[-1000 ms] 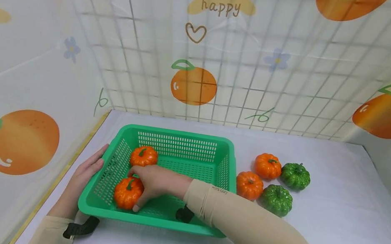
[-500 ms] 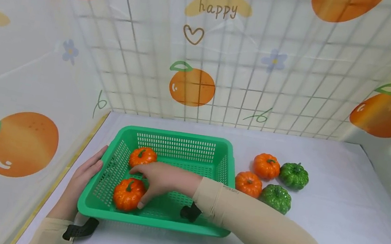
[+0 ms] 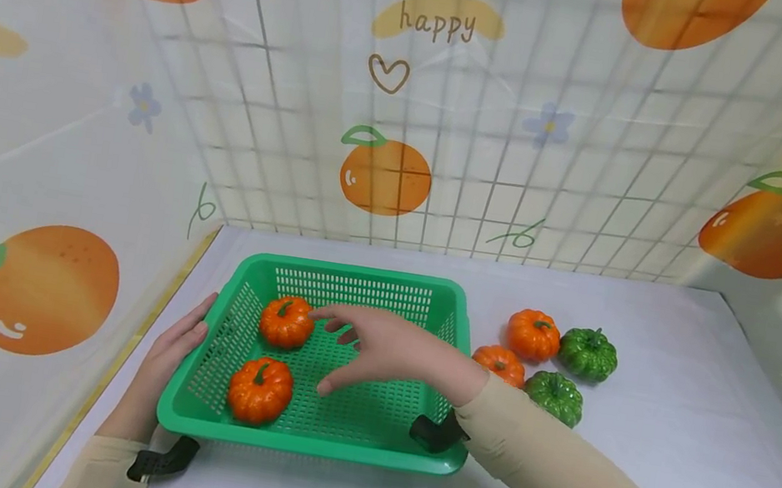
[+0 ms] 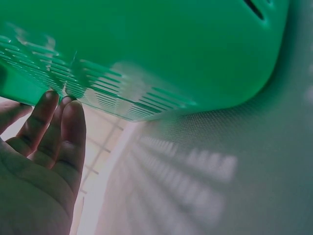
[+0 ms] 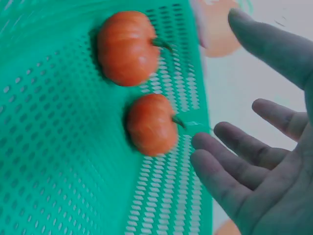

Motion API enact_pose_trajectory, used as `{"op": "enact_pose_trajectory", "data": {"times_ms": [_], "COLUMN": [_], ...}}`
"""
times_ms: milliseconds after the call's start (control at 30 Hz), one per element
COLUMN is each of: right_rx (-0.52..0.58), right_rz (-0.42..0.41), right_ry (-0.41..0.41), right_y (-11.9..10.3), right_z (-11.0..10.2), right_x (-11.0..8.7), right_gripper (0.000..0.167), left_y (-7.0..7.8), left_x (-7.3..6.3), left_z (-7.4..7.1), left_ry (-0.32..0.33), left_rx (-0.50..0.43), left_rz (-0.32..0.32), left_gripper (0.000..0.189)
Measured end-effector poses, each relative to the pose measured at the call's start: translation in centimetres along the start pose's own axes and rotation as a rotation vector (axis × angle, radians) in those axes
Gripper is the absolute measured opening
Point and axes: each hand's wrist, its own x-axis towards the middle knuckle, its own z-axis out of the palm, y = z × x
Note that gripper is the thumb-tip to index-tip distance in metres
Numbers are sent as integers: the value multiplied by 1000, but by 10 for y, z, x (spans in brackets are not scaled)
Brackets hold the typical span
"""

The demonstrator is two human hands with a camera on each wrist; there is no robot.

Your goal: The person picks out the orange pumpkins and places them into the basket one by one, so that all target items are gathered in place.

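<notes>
A green plastic basket (image 3: 330, 447) with slotted walls holds two small orange pumpkins along its left side. The nearer pumpkin (image 3: 260, 391) and the farther pumpkin (image 3: 286, 322) both sit upright with green stems. Over the basket's middle hovers my right hand (image 3: 383, 348), fingers spread and holding nothing; the right wrist view shows both pumpkins apart from the fingertips (image 5: 203, 159). Along the basket's left outer wall rests my left hand (image 3: 164, 362), its fingers (image 4: 73, 122) nearly straight against the slotted side in the left wrist view.
Right of the basket, two more orange pumpkins (image 3: 532, 335) and two green pumpkins (image 3: 588, 354) sit clustered on the white table (image 3: 663, 453). The right forearm passes over the basket's right rim. A printed curtain (image 3: 292, 94) encloses the back and sides.
My right hand has let go of the nearer orange pumpkin and moved up and to the right, its fingers spreading. The left hand has stayed at the basket's side.
</notes>
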Motion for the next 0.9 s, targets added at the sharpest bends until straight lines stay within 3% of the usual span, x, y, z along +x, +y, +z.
{"op": "enact_pose_trajectory", "data": {"times_ms": [300, 533, 733, 900], "right_rx": [208, 228, 283, 317], "right_rz": [22, 55, 130, 188], "right_ry": [210, 351, 447, 504], "right_y": [19, 36, 57, 79], "right_z": [-34, -54, -58, -49], "right_x": [-53, -100, -137, -155], "right_gripper": [83, 84, 84, 85], "left_y": [1, 0, 1, 2], "left_x": [-1, -1, -1, 0], "left_z": [-1, -1, -1, -1], "left_ry": [-1, -8, -15, -10], "left_rx": [13, 4, -3, 0], "left_rz": [-10, -4, 7, -1], "left_gripper": [55, 53, 52, 53]}}
